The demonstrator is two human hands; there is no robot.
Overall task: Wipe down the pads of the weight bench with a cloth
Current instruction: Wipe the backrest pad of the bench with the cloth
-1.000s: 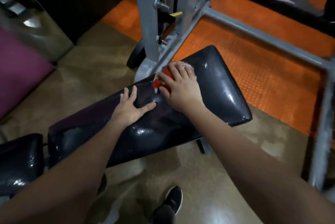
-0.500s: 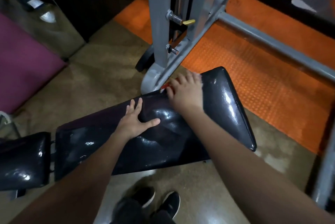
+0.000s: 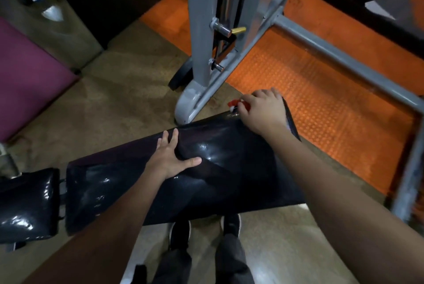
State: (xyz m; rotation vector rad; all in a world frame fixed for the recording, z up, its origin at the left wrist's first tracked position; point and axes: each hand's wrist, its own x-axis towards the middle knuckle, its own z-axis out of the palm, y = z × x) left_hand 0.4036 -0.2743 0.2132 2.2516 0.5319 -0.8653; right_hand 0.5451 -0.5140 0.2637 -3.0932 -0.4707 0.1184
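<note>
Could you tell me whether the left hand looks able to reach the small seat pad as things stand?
Probably yes: the left hand lies flat on the long pad, holding nothing, and the seat pad sits just beyond that pad's near end with nothing between.

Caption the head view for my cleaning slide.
Right hand wipes the long pad's far corner with a cloth; left hand rests flat on it.

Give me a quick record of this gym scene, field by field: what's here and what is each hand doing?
place: gym floor, tan with an orange mat
long pad: black, glossy
short pad: black, at its left end
left hand: flat on long pad, fingers spread
right hand: at long pad's far right corner, pressing cloth
cloth: red and white, mostly hidden
frame: grey metal, behind bench
</note>
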